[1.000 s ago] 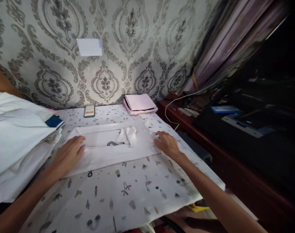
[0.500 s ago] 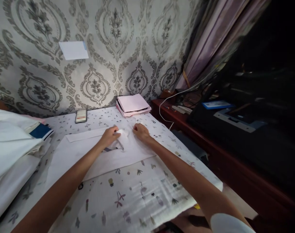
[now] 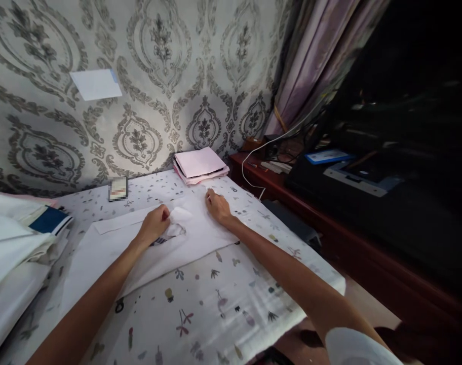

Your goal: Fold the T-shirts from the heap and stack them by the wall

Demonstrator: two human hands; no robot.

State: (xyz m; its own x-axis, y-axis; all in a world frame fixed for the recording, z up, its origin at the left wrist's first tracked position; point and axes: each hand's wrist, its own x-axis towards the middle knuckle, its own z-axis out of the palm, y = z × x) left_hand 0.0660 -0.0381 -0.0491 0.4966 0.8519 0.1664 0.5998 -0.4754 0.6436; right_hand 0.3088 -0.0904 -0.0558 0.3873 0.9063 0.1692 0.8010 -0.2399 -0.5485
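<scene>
A white shirt (image 3: 200, 243) lies spread out across the patterned tablecloth, with a raised, crumpled patch near its middle and a dark-striped part showing inside an opening. At that patch my left hand (image 3: 155, 224) is closed, its fingers pinching the white cloth. My right hand (image 3: 218, 207) is closed at the shirt's far right part, fingertips pressed together on the fabric; the exact edge it grips is hidden.
At the left is a heap of white clothes (image 3: 18, 243) with a navy band. Folded pink cloths (image 3: 200, 163) lie by the wall, near a small card-like box (image 3: 118, 188). A white cable (image 3: 249, 152) crosses the dark red cabinet (image 3: 276, 180) at the right.
My left hand has moved a little left with the pinched cloth, and the striped opening shows slightly differently. My right hand stays at the shirt's far right part. The view has shifted slightly.
</scene>
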